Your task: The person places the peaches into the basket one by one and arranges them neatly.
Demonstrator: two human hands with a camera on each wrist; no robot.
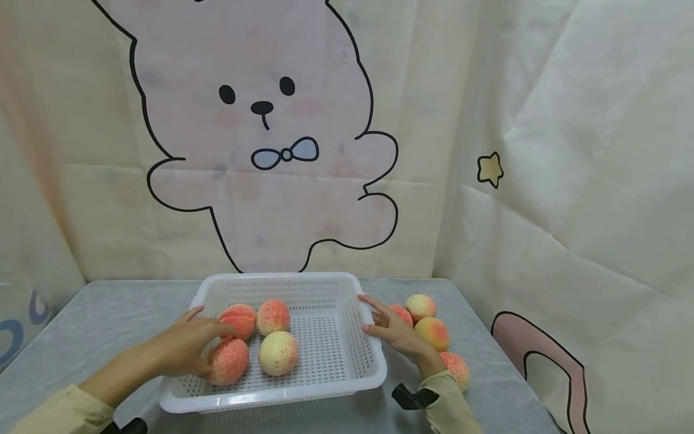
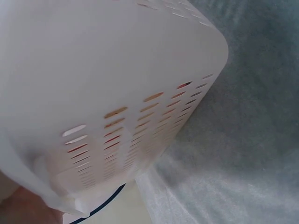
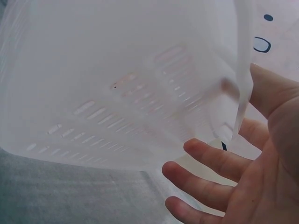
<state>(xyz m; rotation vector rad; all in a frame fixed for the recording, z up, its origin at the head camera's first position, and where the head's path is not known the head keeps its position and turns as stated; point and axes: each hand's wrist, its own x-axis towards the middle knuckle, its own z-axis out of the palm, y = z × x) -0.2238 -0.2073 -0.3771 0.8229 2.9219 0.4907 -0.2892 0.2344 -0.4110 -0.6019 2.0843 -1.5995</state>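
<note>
A white plastic basket (image 1: 325,389) with slotted walls stands on the table in the head view. Inside, toward its left, are several peaches, including a pale one (image 1: 279,353) and a red one (image 1: 273,317). My left hand (image 1: 187,345) reaches over the left rim, thumb and index finger round the lower-left peach (image 1: 230,363); its fingers also overlap the peach behind (image 1: 238,319). At the right side, my right hand (image 1: 398,331) grips the basket's rim. In the right wrist view the thumb goes over the rim (image 3: 244,93), with several fingers (image 3: 201,186) spread outside the wall.
More peaches lie on the grey table (image 1: 488,386) right of the basket, partly behind the right arm: a yellow-red one (image 1: 432,333), a pale one (image 1: 420,307) and a red one (image 1: 455,371) among them. A printed curtain (image 1: 423,229) hangs behind the table.
</note>
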